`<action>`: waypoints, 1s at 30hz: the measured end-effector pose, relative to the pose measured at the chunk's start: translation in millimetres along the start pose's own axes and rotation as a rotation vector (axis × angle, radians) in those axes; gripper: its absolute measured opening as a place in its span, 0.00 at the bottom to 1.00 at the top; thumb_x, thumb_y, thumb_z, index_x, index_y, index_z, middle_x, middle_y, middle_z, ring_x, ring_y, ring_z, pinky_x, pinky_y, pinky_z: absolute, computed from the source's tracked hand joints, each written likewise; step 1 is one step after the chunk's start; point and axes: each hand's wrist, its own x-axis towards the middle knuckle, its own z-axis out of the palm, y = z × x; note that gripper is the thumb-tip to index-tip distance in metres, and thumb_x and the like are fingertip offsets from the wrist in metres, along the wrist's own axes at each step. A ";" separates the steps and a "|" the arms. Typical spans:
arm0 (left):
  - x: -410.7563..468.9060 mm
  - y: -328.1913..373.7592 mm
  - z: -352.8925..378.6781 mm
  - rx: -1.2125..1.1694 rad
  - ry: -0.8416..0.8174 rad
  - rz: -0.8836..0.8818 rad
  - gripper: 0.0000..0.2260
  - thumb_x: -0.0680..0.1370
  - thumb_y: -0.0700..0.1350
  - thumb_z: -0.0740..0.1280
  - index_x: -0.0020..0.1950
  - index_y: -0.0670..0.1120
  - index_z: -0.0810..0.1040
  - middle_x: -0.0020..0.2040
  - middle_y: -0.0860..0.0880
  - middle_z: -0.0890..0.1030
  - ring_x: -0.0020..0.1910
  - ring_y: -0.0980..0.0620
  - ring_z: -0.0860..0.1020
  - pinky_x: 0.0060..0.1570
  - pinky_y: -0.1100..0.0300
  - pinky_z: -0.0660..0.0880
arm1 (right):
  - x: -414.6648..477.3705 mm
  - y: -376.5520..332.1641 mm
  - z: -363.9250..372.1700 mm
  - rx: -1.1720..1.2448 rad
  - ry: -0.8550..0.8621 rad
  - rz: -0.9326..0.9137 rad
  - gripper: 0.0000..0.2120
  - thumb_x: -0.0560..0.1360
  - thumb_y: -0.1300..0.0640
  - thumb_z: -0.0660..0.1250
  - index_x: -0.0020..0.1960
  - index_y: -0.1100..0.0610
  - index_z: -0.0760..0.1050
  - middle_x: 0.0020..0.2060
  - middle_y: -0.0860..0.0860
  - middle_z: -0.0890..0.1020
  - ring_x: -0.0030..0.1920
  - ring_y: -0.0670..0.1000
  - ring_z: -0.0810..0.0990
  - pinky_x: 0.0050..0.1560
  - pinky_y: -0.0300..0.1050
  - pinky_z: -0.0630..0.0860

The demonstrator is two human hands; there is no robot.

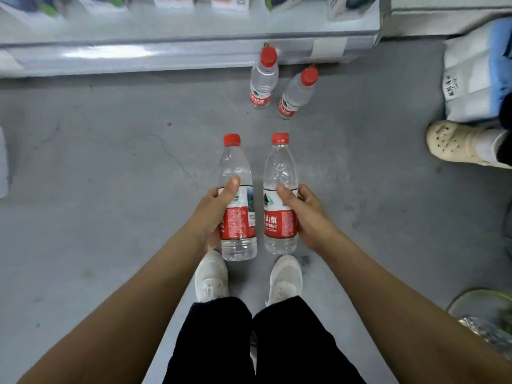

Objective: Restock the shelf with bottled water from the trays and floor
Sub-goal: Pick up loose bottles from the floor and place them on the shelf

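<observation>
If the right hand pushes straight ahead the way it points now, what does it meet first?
Probably the nearer floor bottle, then the shelf base; height is unclear, so the right hand may pass above it.

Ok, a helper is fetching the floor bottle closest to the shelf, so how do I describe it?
Find the grey shelf base running across the top of the view; near its right end two red-capped water bottles stand on the concrete floor. Take the left bottle, closest to the base; the right bottle stands further out towards the person.
</observation>
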 end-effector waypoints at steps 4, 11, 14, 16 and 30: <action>-84.1 21.7 8.3 -0.047 -0.056 0.016 0.48 0.57 0.70 0.78 0.69 0.44 0.73 0.58 0.39 0.83 0.56 0.38 0.83 0.58 0.39 0.78 | -80.5 -38.7 6.9 -0.003 -0.036 0.039 0.31 0.65 0.40 0.75 0.61 0.58 0.78 0.51 0.55 0.87 0.52 0.58 0.87 0.54 0.55 0.83; -255.1 89.7 32.7 -0.076 -0.074 0.146 0.34 0.67 0.62 0.71 0.66 0.41 0.77 0.57 0.40 0.84 0.56 0.40 0.83 0.53 0.47 0.81 | -229.8 -131.2 15.8 0.044 -0.089 0.018 0.34 0.67 0.39 0.73 0.63 0.63 0.78 0.53 0.61 0.86 0.53 0.61 0.86 0.52 0.54 0.84; -336.9 128.8 48.3 -0.057 -0.055 0.204 0.32 0.67 0.61 0.71 0.63 0.42 0.79 0.54 0.41 0.85 0.53 0.41 0.84 0.49 0.49 0.82 | -296.3 -180.4 15.4 0.032 -0.129 -0.036 0.30 0.69 0.41 0.72 0.62 0.61 0.79 0.50 0.59 0.87 0.47 0.57 0.87 0.45 0.49 0.84; -393.8 155.8 59.4 -0.040 -0.038 0.258 0.31 0.66 0.62 0.71 0.61 0.43 0.80 0.53 0.41 0.86 0.51 0.42 0.85 0.51 0.49 0.81 | -343.0 -215.6 14.4 0.019 -0.164 -0.077 0.28 0.69 0.44 0.74 0.62 0.60 0.79 0.50 0.59 0.87 0.47 0.56 0.87 0.45 0.50 0.84; -678.0 315.6 146.3 0.038 -0.034 0.895 0.35 0.61 0.63 0.79 0.62 0.47 0.79 0.53 0.45 0.86 0.52 0.44 0.85 0.58 0.43 0.79 | -562.2 -455.4 34.1 0.034 -0.429 -0.577 0.27 0.72 0.53 0.74 0.68 0.61 0.75 0.57 0.62 0.85 0.54 0.62 0.85 0.53 0.59 0.83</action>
